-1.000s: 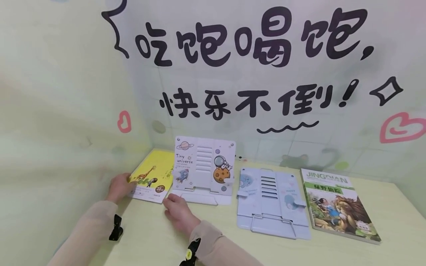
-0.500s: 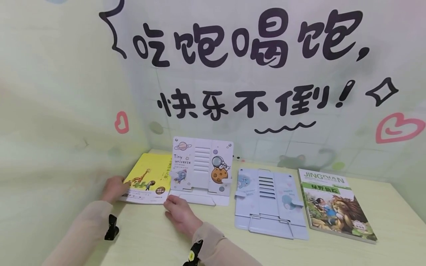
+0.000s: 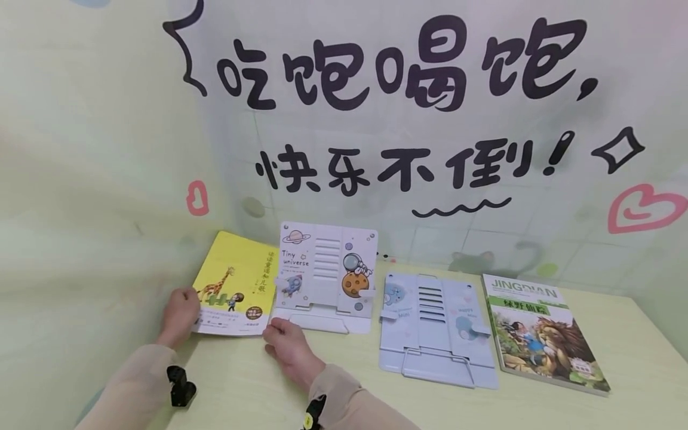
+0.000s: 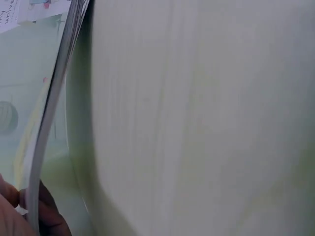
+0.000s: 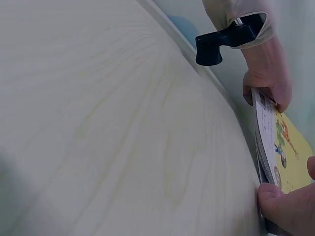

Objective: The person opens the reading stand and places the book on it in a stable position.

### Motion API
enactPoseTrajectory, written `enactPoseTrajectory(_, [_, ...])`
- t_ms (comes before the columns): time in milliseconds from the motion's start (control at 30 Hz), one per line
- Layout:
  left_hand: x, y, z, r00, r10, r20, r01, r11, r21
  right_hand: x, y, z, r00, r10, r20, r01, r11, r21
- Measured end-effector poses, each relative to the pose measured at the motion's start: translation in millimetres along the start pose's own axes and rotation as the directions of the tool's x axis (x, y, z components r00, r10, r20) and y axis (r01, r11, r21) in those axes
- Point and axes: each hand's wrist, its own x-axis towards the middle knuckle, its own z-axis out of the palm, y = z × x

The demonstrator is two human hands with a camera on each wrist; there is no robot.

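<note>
A yellow book [image 3: 233,286] with a giraffe on its cover is at the table's left, tilted up off the surface. My left hand [image 3: 180,313] pinches its left edge, thumb and fingers on opposite faces, as the left wrist view shows with the book's edge [image 4: 44,128]. At the lower right corner, my right hand [image 3: 292,349] grips the book between thumb and fingers. In the right wrist view the right hand [image 5: 290,206] and left hand [image 5: 268,86] hold opposite ends of the book's lower side. A white "Tiny universe" book stand [image 3: 328,269] stands just right of the book.
A pale blue book stand [image 3: 438,328] leans back at the middle of the table [image 3: 537,412]. Right of it lies a green-and-white book [image 3: 545,334] with a lion on its cover. A wall sheet [image 3: 107,179] borders the table at the left and back.
The yellow book has slid left and toward me, and its far side has come up off the table. My left hand has moved with it; the right hand has stayed nearly in place.
</note>
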Motion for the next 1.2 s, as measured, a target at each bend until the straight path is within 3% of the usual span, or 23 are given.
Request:
enactPoseTrajectory(200, [-2.3,-9.7,-1.4,0.991,-0.093,-0.095,0.081,0.989,-0.123,-3.0,3.1,3.6,0.999,-0.041,-0.002,0.041,0.999,-0.009])
enactPoseTrajectory(367, [-4.4,-14.3,-1.4,0.98,-0.176,-0.099,0.15,0.963,-0.224,-5.2,2.1,7.5,0.999,-0.045,-0.011,0.045,0.998,-0.039])
enactPoseTrajectory(500, [-6.7,-14.9,-1.0,0.975,-0.196,-0.105,0.163,0.952,-0.26,-7.3,-3.8,9.4,0.997,-0.078,-0.009,0.077,0.993,-0.09])
enactPoseTrajectory(733, [-11.5,-9.2,1.8,0.979,-0.178,-0.096,0.139,0.937,-0.322,-7.8,-27.7,9.1,0.981,-0.195,-0.006,0.192,0.972,-0.136])
enactPoseTrajectory(1000, [-15.5,5.6,11.0,0.971,-0.146,-0.189,0.074,0.936,-0.345,-3.3,-48.8,-0.6,0.962,-0.272,-0.011,0.268,0.953,-0.14])
enactPoseTrajectory(1200, [-20.5,29.6,22.2,0.971,-0.053,-0.232,-0.041,0.924,-0.381,0.1,-71.8,-16.3,0.932,-0.359,-0.043,0.348,0.923,-0.167])
